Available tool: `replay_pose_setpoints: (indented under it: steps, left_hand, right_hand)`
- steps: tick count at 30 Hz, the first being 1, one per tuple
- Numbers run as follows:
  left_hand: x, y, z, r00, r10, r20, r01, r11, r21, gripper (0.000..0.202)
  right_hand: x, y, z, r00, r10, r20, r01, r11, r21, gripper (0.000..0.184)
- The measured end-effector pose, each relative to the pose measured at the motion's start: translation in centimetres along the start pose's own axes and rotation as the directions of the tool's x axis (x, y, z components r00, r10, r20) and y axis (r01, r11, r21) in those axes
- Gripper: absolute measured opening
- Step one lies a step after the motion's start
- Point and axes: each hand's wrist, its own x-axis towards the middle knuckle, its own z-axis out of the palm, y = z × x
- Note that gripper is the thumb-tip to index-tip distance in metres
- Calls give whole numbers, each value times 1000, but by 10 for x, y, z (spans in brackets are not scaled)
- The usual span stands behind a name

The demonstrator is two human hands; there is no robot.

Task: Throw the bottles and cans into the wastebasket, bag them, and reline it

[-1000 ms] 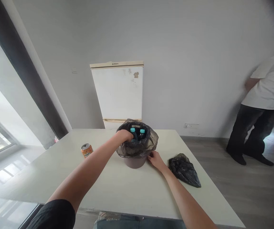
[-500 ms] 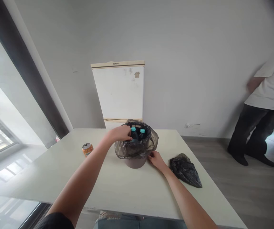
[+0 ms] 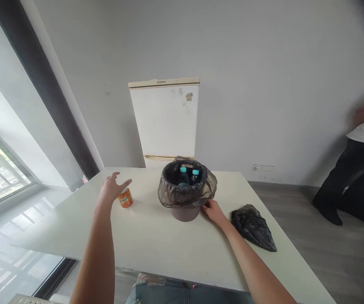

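On the white table stands a small trash bin (image 3: 185,214), lined with a black plastic bag (image 3: 186,196) folded over its rim. Two bottles with teal caps, a left bottle (image 3: 183,177) and a right bottle (image 3: 195,176), stand inside it. My right hand (image 3: 212,211) is closed at the bin's lower right side, its fingertips partly hidden under the bag's edge. My left hand (image 3: 114,188) hovers beside an orange drink can (image 3: 126,198), thumb and fingers spread apart. The can is upright, its top partly covered by the hand.
A crumpled black plastic bag (image 3: 254,228) lies on the table (image 3: 169,249) at the right. Behind the table stands a white refrigerator (image 3: 166,120) against the wall. Another person (image 3: 356,181) stands on the floor at the far right. A window (image 3: 1,164) is at the left.
My left hand has left the bin's rim and moved left to the can, its fingers opening. My right hand stays at the bin. The view has shifted slightly left.
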Motion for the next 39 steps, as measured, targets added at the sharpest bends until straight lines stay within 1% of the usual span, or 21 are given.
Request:
replay_pose_setpoints:
  steps: [1,2,3,6,8,10,13,15,16,17,18,20,21,22,23,25,27,29,32,36,39]
  left_hand:
    - [2,-6,9,997,-24,74,22,999,29,89]
    - [3,-10,18,991,-49,127,42,997,62,96]
    - [4,-14,25,985,-74,159,60,994,92,98]
    - [5,-23,39,977,-129,168,106,984,142,85]
    - [5,-29,41,975,-145,167,121,982,146,70]
    - [4,-32,38,973,-154,171,129,981,147,55]
    - [1,-25,23,976,-166,138,146,979,145,48]
    - [-5,-7,5,991,-126,48,122,989,80,49]
    - [-10,7,-5,996,-86,-16,86,996,16,50]
    - [-16,23,-17,996,-23,-84,17,998,-68,51]
    - [-23,41,-28,989,44,-144,-67,985,-160,52]
    - [-41,79,-48,962,108,-249,-190,924,-333,58]
    - [-50,99,-56,946,146,-288,-257,882,-396,59]
    - [-60,117,-62,932,209,-296,-325,845,-425,58]
    - [-68,134,-65,920,273,-282,-375,820,-432,56]
    - [-81,162,-68,903,393,-174,-430,816,-387,51]
    - [-86,183,-65,877,478,-42,-463,821,-333,47]
    - [-84,199,-61,844,533,59,-495,816,-298,45]
    - [-71,216,-52,795,571,206,-525,817,-238,48]
    - [-52,230,-33,725,545,420,-563,821,-93,57]
    - [-43,235,-16,682,535,498,-601,798,-34,48]
  right_hand:
    - [0,0,0,1000,3,0,-3,1000,-3,10]
    - [0,-1,0,1000,4,-1,-4,1000,-6,9]
    - [0,-1,0,1000,5,0,-5,1000,-9,9]
    - [0,-1,0,1000,4,1,-4,1000,-17,8]
    - [0,0,1,1000,2,1,-2,1000,-17,9]
    - [0,0,1,1000,0,0,0,1000,-14,10]
    - [1,2,1,1000,-2,1,2,1000,-8,10]
    - [1,2,2,1000,-5,2,5,1000,-3,10]
    - [1,2,2,1000,-6,2,6,1000,-1,10]
    - [1,2,1,1000,-8,2,8,1000,1,10]
    - [0,2,1,1000,-11,1,11,1000,2,11]
    - [0,1,1,1000,-18,1,18,1000,3,13]
    - [0,1,1,1000,-20,1,20,1000,3,13]
    - [0,0,1,1000,-22,1,22,1000,3,14]
    - [-1,0,1,1000,-22,2,22,1000,3,15]
    - [-1,0,0,1000,-19,6,19,1000,3,16]
    - [-1,1,0,1000,-17,12,17,1000,2,15]
    - [-1,1,0,1000,-17,15,17,1000,2,14]
    - [0,3,0,1000,-17,12,17,1000,7,14]
    - [0,3,1,1000,-16,8,16,1000,12,16]
    - [0,2,1,1000,-18,8,17,1000,17,16]
